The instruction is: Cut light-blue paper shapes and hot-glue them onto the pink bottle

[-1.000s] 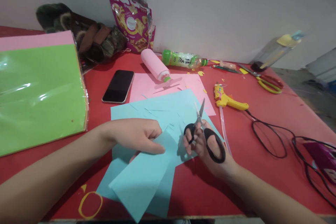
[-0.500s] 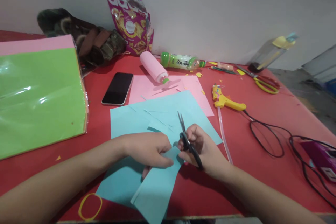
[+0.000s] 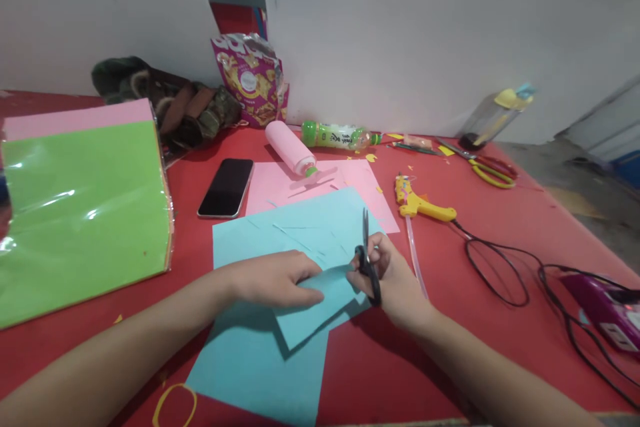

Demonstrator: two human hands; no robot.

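Observation:
My left hand (image 3: 280, 280) pinches a smaller piece of light blue paper (image 3: 310, 321) between thumb and fingers. My right hand (image 3: 395, 280) grips black-handled scissors (image 3: 369, 270), their narrow blades pointing away from me. Its thumb and fingertips also meet the right end of the paper piece, so that the piece spans both hands. Beneath them lies a larger light blue sheet (image 3: 250, 353), with several thin blue strips (image 3: 295, 237) on its far part. Whether the blades touch the paper I cannot tell; they appear above its far edge.
Behind the blue sheet are pink paper (image 3: 370, 190), a pink-wrapped bottle (image 3: 290, 147), a green-labelled bottle (image 3: 335, 136) and a phone (image 3: 226, 188). A yellow glue gun (image 3: 423, 203) trails its cord on the right. Plastic-covered green paper (image 3: 85, 213) lies left. Yellow-handled scissors (image 3: 493, 172) rest at the back.
The paper piece has been turned from pointing toward me to lying slantwise between my hands. The scissors are more upright and slightly right. The view has tilted up a little.

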